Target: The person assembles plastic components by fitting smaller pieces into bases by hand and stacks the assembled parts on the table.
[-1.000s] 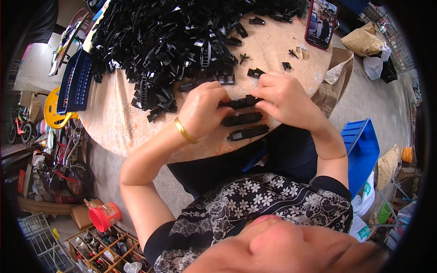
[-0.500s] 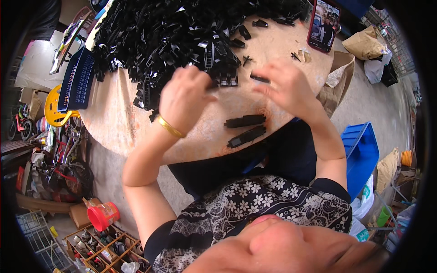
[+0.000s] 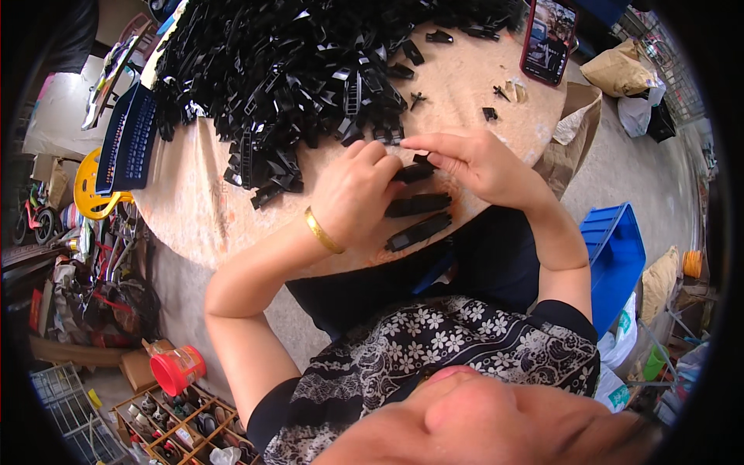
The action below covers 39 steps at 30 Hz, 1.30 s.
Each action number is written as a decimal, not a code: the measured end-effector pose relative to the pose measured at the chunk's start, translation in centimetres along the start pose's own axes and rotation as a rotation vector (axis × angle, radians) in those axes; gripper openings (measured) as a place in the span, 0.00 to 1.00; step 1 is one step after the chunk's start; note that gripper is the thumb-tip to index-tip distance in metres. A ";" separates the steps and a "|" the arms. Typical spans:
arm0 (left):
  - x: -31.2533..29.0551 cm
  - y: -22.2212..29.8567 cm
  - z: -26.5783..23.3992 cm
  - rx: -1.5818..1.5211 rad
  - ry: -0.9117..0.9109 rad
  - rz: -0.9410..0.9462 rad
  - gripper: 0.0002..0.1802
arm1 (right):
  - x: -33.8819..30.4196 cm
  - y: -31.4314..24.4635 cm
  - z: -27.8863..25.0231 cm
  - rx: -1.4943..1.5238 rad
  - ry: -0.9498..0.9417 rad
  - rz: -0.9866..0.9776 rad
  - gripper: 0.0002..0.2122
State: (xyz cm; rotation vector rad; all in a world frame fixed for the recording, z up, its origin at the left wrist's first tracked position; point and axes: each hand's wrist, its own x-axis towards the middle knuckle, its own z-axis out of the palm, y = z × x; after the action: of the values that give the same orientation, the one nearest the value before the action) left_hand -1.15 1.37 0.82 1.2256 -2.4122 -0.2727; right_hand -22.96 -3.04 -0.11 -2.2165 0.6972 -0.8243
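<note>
My left hand, a gold bangle at its wrist, is closed with curled fingers at the left end of a long black plastic piece. From the other side my right hand reaches over the same piece, index finger and thumb coming together at a small black bit on its upper edge. My fingers hide part of both. Nearer me, two similar long black pieces, one above the other, lie side by side at the table's front edge. A large heap of black plastic parts rises beyond my hands.
The round table has a patterned light cover. A phone stands at its far right, with small loose black parts nearby. A dark blue basket is at the left; a blue crate stands right of my legs.
Both hands have come nearer me from the edge of the heap and closed in on each other. A long black piece now shows between them, above the two lying ones.
</note>
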 end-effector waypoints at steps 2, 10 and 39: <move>0.2 -0.4 0.4 -0.025 0.024 0.008 0.12 | 0.0 -1.6 -0.3 0.078 -0.010 0.186 0.12; 0.1 -1.1 -0.2 -0.136 -0.023 -0.111 0.13 | -0.3 -0.5 0.2 0.054 -0.057 0.160 0.09; 2.8 -4.7 -0.7 0.275 0.340 0.044 0.18 | 2.7 1.4 2.3 -0.493 0.074 -0.123 0.11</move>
State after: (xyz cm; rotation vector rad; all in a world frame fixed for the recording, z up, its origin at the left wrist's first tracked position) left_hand 1.09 -3.66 0.57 1.2152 -2.2227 0.2698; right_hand -19.91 -4.84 -1.47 -2.7011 0.8815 -0.8688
